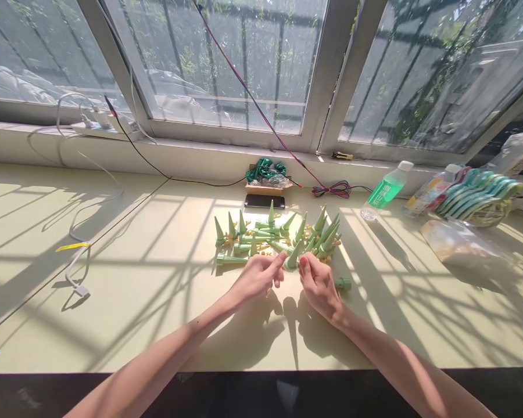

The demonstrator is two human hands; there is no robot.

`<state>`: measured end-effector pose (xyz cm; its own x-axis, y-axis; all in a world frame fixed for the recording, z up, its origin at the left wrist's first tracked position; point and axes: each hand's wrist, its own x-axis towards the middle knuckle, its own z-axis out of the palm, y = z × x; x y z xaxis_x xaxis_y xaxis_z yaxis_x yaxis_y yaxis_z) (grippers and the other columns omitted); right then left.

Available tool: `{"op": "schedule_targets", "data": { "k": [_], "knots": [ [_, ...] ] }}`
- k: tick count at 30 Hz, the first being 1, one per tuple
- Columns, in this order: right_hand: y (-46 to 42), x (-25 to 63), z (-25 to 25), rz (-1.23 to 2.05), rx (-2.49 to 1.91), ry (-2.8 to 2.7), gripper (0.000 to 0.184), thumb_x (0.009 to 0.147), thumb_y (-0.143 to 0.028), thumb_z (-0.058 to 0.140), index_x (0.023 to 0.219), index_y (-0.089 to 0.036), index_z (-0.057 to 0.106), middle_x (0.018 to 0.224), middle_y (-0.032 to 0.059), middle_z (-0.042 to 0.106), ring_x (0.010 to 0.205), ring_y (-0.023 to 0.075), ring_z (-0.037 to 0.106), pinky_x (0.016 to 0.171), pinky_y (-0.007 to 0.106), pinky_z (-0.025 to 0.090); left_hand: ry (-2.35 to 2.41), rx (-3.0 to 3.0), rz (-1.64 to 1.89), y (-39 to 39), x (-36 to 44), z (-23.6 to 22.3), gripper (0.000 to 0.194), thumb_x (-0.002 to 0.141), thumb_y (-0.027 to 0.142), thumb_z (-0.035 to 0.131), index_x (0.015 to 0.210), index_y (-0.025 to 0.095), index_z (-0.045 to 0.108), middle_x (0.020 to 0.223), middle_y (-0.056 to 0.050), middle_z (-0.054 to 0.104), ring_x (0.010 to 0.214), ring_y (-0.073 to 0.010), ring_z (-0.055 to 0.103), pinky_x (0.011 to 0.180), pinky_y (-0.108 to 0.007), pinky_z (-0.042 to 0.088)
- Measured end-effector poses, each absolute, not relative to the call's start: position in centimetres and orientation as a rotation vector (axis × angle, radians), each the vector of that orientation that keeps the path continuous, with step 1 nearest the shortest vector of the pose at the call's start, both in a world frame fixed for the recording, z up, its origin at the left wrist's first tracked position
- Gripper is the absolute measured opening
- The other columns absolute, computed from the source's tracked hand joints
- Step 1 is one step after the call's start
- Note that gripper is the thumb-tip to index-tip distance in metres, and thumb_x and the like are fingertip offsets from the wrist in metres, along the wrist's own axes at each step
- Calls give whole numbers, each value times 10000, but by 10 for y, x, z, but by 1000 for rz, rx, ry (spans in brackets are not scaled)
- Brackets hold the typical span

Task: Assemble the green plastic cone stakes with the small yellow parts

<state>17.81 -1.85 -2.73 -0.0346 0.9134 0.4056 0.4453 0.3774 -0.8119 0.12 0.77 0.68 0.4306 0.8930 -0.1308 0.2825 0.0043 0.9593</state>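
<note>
Across the sunlit table [126, 313], back from its front edge's middle, a green cone [293, 256] leans between left hand [261, 274] and right hand [319, 283], whether their curled fingers clamp it unclear; slipping could topple neighbouring cones [329, 235].

On our pale yellow table [126, 316] we see clustered green cones [271, 216], a black phone [264, 202], a green-labelled plastic bottle [384, 193], a white cable [81, 290] and a clear plastic bag [451, 241].

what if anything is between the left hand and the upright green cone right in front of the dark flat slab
Between the left hand and that cone, several lying green pieces stretch across the way. Nothing visible hangs above them, so coming over the top looks open.
</note>
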Motion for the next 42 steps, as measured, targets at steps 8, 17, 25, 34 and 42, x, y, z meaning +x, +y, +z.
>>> {"op": "schedule_targets", "data": {
  "k": [8,17,25,34,42],
  "knots": [
    [-18,178,-29,655,-1129,-1777,398,1053,-417,343,707,-225,302,616,-51,327,536,111,303,530,262,289,969,1302,494,11,-2,2,768,803,830,466,620,106,644,531,-50,613,322,-58,366,342,-206,253],
    [-16,180,-32,660,-1117,-1763,403,1048,-412,367,696,-220,322,601,-50,338,532,110,299,527,258,277,954,1264,489,12,-3,3,760,775,838,511,685,98,661,600,-53,646,337,-45,352,376,-220,220],
    [-17,179,-32,717,-1165,-1696,423,1044,-434,369,683,-221,312,586,-54,314,525,109,288,512,258,272,961,1430,575,9,-3,-1,599,801,733,605,720,140,624,442,61,413,378,-71,350,403,-211,243],
    [-16,178,-41,887,-1151,-1588,461,1025,-522,372,674,-226,333,557,-53,301,477,110,290,447,260,246,1026,1771,894,3,2,0,316,810,432,726,926,178,578,770,20,552,516,-69,398,475,-209,327],
    [-16,176,-40,864,-1145,-1553,483,1015,-540,372,648,-228,331,529,-47,319,469,111,298,442,263,259,936,2100,1066,1,1,-8,208,892,323,673,989,165,578,919,-29,597,554,-73,511,567,-234,435]
  ]
}}
